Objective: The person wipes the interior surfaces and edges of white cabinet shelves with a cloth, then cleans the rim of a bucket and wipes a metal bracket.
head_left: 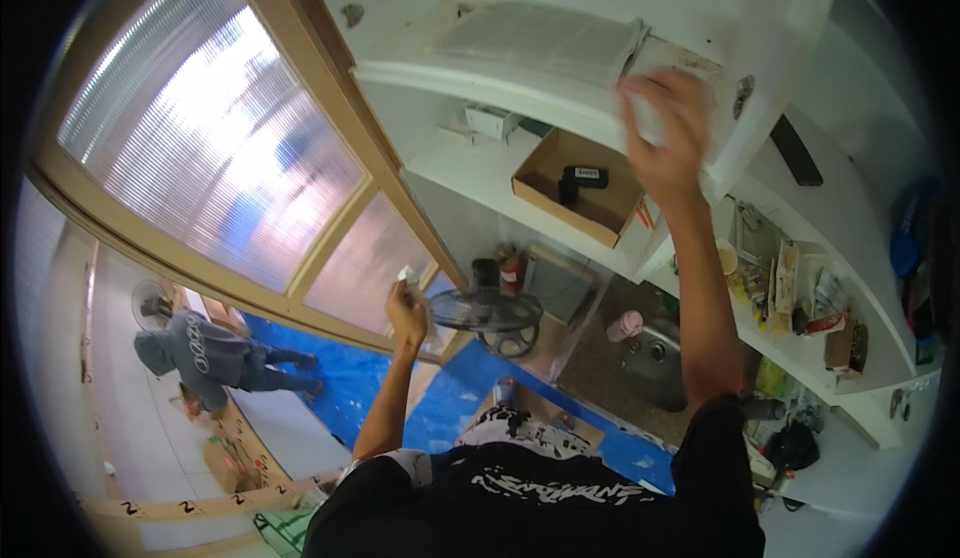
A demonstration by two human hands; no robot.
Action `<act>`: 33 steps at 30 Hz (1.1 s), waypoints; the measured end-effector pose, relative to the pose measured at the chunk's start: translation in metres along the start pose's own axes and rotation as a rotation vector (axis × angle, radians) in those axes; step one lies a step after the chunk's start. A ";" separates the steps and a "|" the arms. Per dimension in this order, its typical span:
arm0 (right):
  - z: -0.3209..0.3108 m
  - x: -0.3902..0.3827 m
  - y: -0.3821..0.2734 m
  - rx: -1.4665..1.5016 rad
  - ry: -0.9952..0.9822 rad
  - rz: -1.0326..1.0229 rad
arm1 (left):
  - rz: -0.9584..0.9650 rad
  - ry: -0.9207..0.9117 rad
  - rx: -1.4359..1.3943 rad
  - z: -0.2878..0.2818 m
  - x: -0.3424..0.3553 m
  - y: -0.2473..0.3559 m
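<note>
My right hand (668, 138) is raised in front of the upper white cabinet shelf (480, 83), near its right end. Its fingers are loosely curved and apart, slightly blurred, with nothing visible in them. A greyish-white sheet (530, 43) lies on that shelf, just beyond my hand. My left hand (406, 313) is lower, beside the wood-framed ribbed panel (350, 233), closed on a small white object (405, 276) too small to identify. Below the upper shelf, an open cardboard box (555, 198) holds black items (585, 176).
A black fan (485, 308) and red extinguisher (510, 270) stand below. A sink (655, 358) and cluttered shelf (800, 308) are at right. At lower left, a co-worker in a grey hoodie (200, 353) bends over a board. Blue sheeting (355, 388) covers the floor.
</note>
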State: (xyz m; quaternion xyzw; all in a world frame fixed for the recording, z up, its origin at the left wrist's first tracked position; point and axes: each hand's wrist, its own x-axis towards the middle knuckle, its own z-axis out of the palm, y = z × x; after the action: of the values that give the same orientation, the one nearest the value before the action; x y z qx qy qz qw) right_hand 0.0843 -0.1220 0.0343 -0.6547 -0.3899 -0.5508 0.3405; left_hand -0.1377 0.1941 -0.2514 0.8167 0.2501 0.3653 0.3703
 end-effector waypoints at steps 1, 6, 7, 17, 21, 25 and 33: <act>0.032 0.018 -0.008 0.199 -0.169 0.014 | -0.028 -0.008 0.031 -0.010 -0.012 -0.020; 0.150 0.038 0.008 0.127 -0.714 -0.148 | -0.221 0.074 -0.122 -0.031 -0.059 -0.102; 0.165 0.037 0.011 0.107 -0.741 -0.177 | -0.277 0.104 -0.191 -0.034 -0.065 -0.108; 0.226 0.055 -0.022 -0.462 -0.951 -0.796 | -0.410 0.059 -0.210 -0.053 -0.070 -0.160; 0.235 0.061 -0.023 -0.424 -0.967 -1.020 | -0.400 0.048 -0.267 -0.047 -0.052 -0.159; 0.242 0.065 -0.020 -0.436 -0.985 -1.135 | -0.411 -0.001 -0.324 -0.034 -0.044 -0.152; 0.230 0.066 -0.018 -0.061 -0.856 -0.313 | -0.634 -0.086 -0.669 -0.020 -0.027 -0.135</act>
State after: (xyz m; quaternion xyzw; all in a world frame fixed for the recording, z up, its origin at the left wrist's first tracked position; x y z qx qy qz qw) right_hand 0.1793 0.0969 0.0625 -0.7662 -0.5736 -0.2867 0.0419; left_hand -0.1882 0.2657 -0.3599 0.5498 0.3404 0.2603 0.7170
